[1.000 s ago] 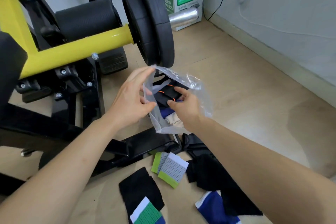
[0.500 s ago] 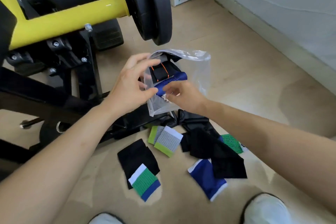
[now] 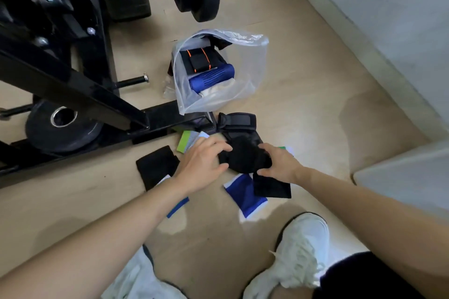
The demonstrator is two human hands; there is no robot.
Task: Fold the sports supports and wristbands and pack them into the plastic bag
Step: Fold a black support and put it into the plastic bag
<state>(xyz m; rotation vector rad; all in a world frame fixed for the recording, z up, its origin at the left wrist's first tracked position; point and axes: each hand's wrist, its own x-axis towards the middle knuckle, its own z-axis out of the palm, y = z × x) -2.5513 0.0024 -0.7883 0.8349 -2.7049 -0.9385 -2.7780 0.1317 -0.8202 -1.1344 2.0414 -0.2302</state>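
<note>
Clear plastic bag [image 3: 245, 75]: lies on the wooden floor just beyond the loose pieces, with its mouth gaping towards the person. It already holds a black orange-striped support [image 3: 199, 59] and a blue ribbed sleeve [image 3: 211, 77]. The right side looks free, so the next fold should slide in flat there.
Black soft fabric support [image 3: 245, 158]: bunched between both hands over the pile, well short of the bag. It is best smoothed out first, then folded edge to edge so it packs thin.
Left hand [image 3: 201, 165]: fingers curled over the support's left edge, gripping it.
Right hand [image 3: 279, 165]: thumb and fingers clasp the right edge.
Black strapped brace [image 3: 237, 120]: just beyond the hands; its near end is covered by the held support.
Blue and white wristband [image 3: 245, 198]: just below the right hand, with a flat black piece [image 3: 272, 187] overlapping one side.
Green and grey wristband [image 3: 188, 139]: mostly hidden behind the left hand's fingers.
Pale item in the bag [image 3: 218, 91]: under the blue sleeve; the film blurs it too much to identify.
</note>
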